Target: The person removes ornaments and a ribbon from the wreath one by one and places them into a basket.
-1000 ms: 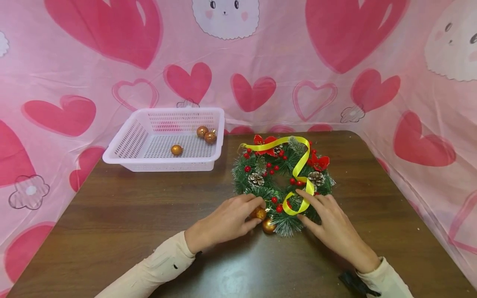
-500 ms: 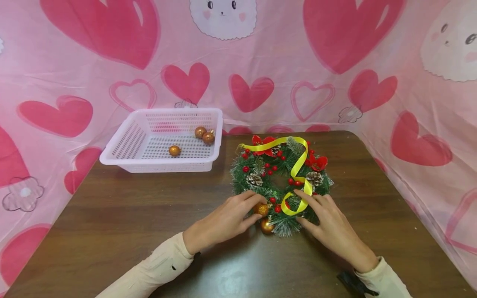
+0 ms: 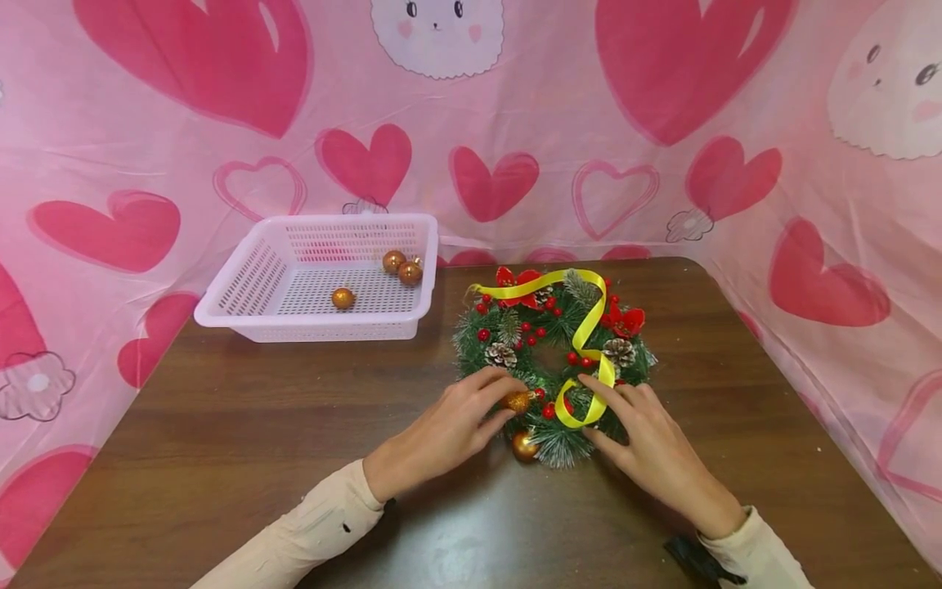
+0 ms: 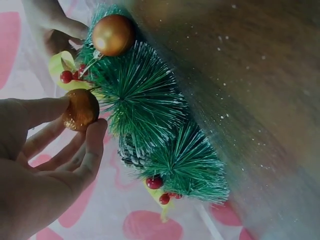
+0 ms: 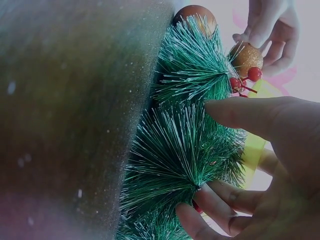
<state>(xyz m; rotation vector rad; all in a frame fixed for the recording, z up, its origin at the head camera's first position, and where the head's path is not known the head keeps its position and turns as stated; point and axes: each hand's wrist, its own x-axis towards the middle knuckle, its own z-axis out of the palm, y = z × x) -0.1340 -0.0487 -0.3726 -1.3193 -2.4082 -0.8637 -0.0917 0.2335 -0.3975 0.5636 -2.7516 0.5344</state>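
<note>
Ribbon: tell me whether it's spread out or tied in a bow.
Spread out: the ribbon winds in open curves across the wreath, with no bow showing.

Wooden table (image 3: 294,409), pale basket (image 3: 316,330), green wreath (image 3: 561,327)

The hands (image 3: 462,415) hide parts of the green wreath (image 3: 562,327)

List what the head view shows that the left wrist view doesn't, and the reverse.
Head only: the white basket holding three ornaments, and the red flowers on the wreath.
Left wrist only: the palm side of the left hand.
Both: the left hand pinching the glittery ornament, the smooth ornament, wreath, red berries, yellow ribbon and right hand.
</note>
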